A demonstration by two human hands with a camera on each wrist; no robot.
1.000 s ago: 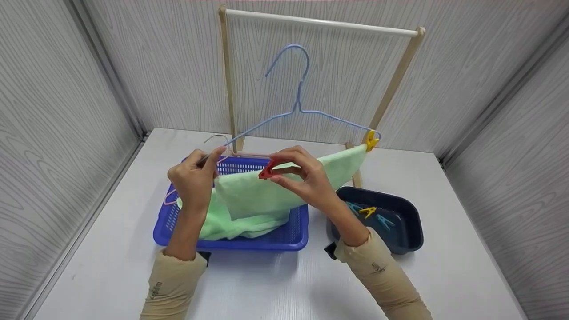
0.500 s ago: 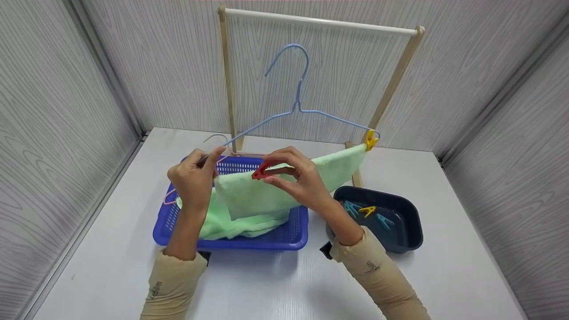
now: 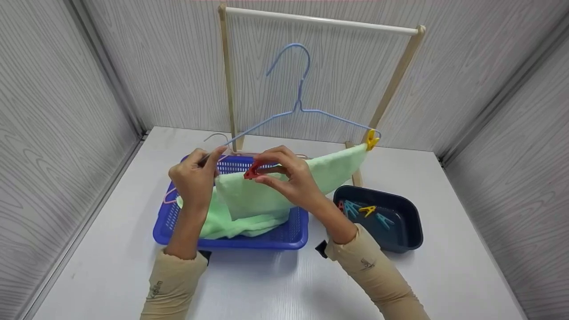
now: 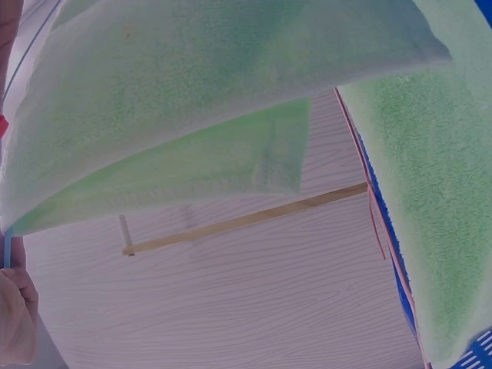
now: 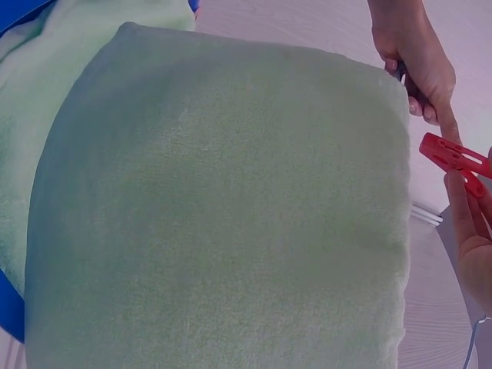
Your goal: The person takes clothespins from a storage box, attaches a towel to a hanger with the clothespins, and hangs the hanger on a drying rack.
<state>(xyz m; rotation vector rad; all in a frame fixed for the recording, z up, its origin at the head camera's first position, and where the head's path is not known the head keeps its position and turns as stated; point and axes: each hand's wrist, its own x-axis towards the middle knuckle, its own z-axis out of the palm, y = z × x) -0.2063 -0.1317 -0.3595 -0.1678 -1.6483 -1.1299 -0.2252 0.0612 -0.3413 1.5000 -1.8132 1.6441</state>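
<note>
My left hand (image 3: 193, 178) grips the left end of a blue wire hanger (image 3: 284, 115), whose hook points up. A light green towel (image 3: 338, 171) hangs folded over the hanger's lower bar. At its right end a yellow clothespin (image 3: 372, 140) clips it to the hanger. Between thumb and fingers, my right hand (image 3: 289, 178) pinches a red clothespin (image 3: 251, 171) in front of the towel's top edge, a little right of my left hand. In the right wrist view the red clothespin (image 5: 453, 160) shows beside the towel's edge, apart from it.
A blue basket (image 3: 253, 244) under the hands holds more green cloth (image 3: 240, 226) and a pink hanger (image 3: 170, 195). To the right stands a dark tub (image 3: 413, 226) with several clothespins (image 3: 384, 221). Behind rises a wooden rack with a white rod (image 3: 320, 21).
My right hand has moved left along the towel's top edge with the red clothespin, closer to my left hand. The left hand and hanger have stayed nearly still.
</note>
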